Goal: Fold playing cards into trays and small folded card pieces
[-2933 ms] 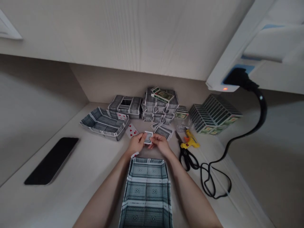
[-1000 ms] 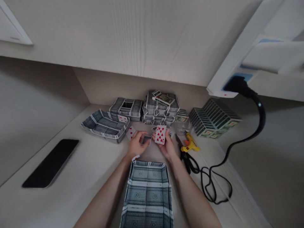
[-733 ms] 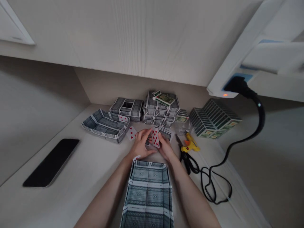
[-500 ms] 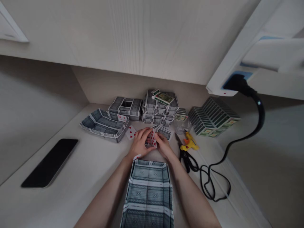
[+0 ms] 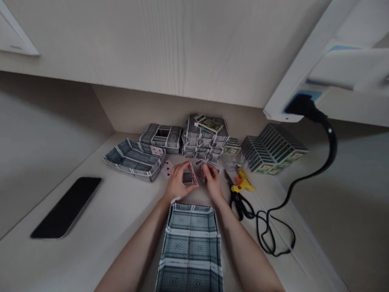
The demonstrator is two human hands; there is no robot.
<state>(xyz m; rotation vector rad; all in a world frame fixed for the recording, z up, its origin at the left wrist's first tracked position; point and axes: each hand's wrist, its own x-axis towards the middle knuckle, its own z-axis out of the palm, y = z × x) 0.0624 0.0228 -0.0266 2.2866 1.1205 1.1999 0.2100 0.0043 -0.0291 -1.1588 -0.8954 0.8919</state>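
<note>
Red-pipped card [image 5: 192, 173] between left hand [image 5: 177, 183], right hand [image 5: 213, 181]

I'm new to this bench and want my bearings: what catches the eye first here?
Both hands, left hand and right hand, pinch a red-pipped playing card at mid-table, just beyond a long tray built from card backs. Behind them stands a stack of similar card boxes; a yellow glue gun and scissors lie to the right, a dark phone far left.

Matt pale wood-grain desk [image 5: 100, 227], glossy phone [image 5: 66, 206]
</note>
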